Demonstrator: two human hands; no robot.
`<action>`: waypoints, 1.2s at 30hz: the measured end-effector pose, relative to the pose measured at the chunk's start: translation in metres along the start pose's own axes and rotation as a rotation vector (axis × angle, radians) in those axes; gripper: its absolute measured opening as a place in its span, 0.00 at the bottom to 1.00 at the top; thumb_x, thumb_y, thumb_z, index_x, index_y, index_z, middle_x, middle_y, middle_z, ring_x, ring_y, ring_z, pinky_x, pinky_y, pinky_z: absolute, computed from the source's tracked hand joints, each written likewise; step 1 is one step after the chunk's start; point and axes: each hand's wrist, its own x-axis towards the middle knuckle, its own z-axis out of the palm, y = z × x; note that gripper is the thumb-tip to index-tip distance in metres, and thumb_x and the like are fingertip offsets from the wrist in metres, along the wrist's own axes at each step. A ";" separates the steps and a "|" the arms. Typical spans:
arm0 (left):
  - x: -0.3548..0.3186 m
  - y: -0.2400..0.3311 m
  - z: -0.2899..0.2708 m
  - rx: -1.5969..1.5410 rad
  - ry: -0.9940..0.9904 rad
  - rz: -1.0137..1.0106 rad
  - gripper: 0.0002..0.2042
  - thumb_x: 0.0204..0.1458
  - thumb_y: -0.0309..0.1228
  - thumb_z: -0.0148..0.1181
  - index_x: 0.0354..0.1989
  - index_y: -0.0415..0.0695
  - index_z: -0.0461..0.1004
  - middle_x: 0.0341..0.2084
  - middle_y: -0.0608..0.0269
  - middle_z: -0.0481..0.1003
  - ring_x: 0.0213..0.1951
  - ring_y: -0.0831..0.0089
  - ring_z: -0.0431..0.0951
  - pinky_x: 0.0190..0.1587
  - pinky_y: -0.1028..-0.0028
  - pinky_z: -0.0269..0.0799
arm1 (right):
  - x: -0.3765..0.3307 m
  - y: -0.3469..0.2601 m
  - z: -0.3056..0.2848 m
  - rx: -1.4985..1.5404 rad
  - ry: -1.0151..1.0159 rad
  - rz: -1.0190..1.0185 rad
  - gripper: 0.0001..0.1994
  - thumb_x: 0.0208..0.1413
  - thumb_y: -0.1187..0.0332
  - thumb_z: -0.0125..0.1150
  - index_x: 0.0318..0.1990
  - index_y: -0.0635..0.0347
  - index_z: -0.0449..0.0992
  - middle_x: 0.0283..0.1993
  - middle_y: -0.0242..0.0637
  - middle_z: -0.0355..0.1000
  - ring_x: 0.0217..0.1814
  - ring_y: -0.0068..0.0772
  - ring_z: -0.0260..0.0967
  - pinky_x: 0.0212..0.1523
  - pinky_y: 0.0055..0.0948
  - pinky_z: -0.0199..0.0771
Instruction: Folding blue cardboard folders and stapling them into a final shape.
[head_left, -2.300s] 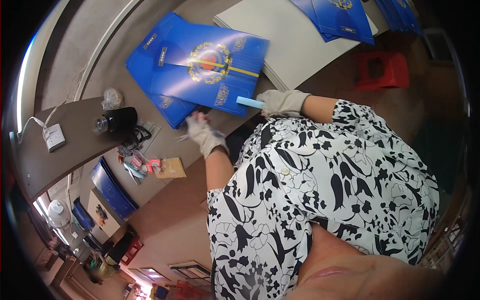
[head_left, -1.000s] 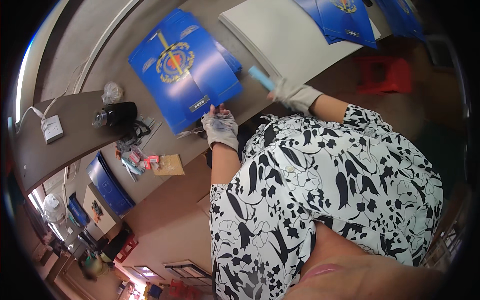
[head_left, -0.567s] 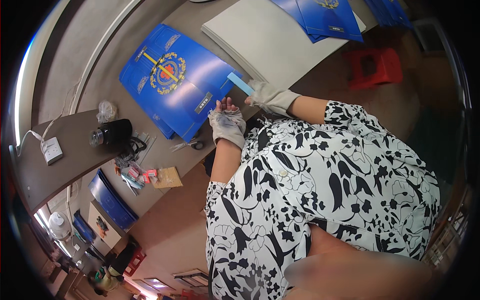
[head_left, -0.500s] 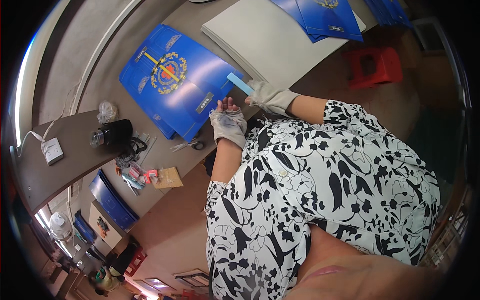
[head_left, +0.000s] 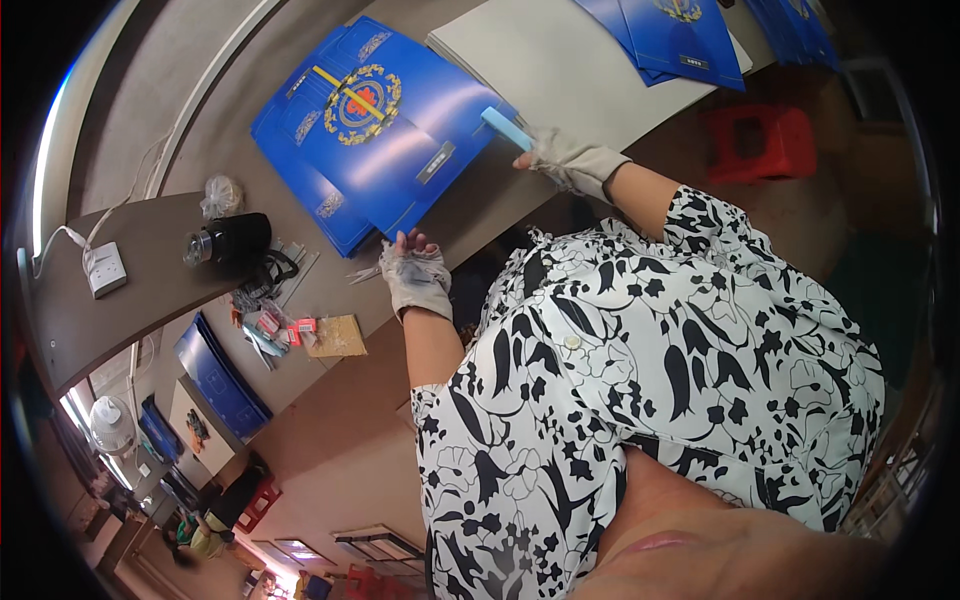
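A stack of glossy blue printed card sheets [head_left: 330, 205], cut with flaps, lies on the grey table. Its top sheet bears a gold wreath round a red emblem [head_left: 362, 103] and a yellow strip. My right hand [head_left: 578, 162], in a worn off-white fingerless glove, grips a light blue flat bar [head_left: 506, 129] beside the sheet's right corner. My left hand [head_left: 416, 275], gloved the same way, is at the stack's near corner with its fingertips up and slightly apart. The thumb side is close to the card edge; contact is hard to tell. Scissors [head_left: 364, 274] lie partly behind this hand.
A stack of white boards [head_left: 520, 50] lies right of the blue sheets, with more blue cards [head_left: 690, 45] on it. A black bottle [head_left: 235, 240], small red boxes [head_left: 301, 330] and a white power socket [head_left: 105, 270] are at left. A red stool [head_left: 760, 140] stands at right.
My hands have moved apart: the left slid left along the near edge to the lower corner, the right moved right with the light blue bar. The whole view has shifted slightly.
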 end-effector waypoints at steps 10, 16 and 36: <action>-0.019 -0.049 0.042 0.354 -0.187 -0.260 0.09 0.49 0.34 0.59 0.35 0.46 0.68 0.26 0.59 0.75 0.27 0.68 0.75 0.28 0.69 0.71 | -0.001 0.009 0.062 0.022 -0.330 -0.036 0.20 0.38 0.61 0.65 0.38 0.62 0.68 0.29 0.45 0.70 0.31 0.43 0.70 0.33 0.36 0.69; -0.014 -0.041 0.040 0.540 -0.103 -0.146 0.11 0.49 0.39 0.59 0.33 0.46 0.68 0.22 0.64 0.71 0.23 0.72 0.72 0.24 0.73 0.65 | 0.010 0.036 0.078 -0.094 -0.226 -0.153 0.17 0.40 0.62 0.64 0.37 0.60 0.71 0.27 0.42 0.72 0.23 0.37 0.71 0.24 0.34 0.70; 0.007 -0.049 0.074 0.467 -0.139 0.107 0.10 0.44 0.36 0.64 0.27 0.47 0.69 0.18 0.70 0.67 0.19 0.76 0.65 0.22 0.74 0.58 | 0.000 0.049 0.068 0.104 -0.230 -0.086 0.19 0.38 0.65 0.62 0.38 0.66 0.67 0.26 0.42 0.68 0.24 0.35 0.70 0.26 0.32 0.70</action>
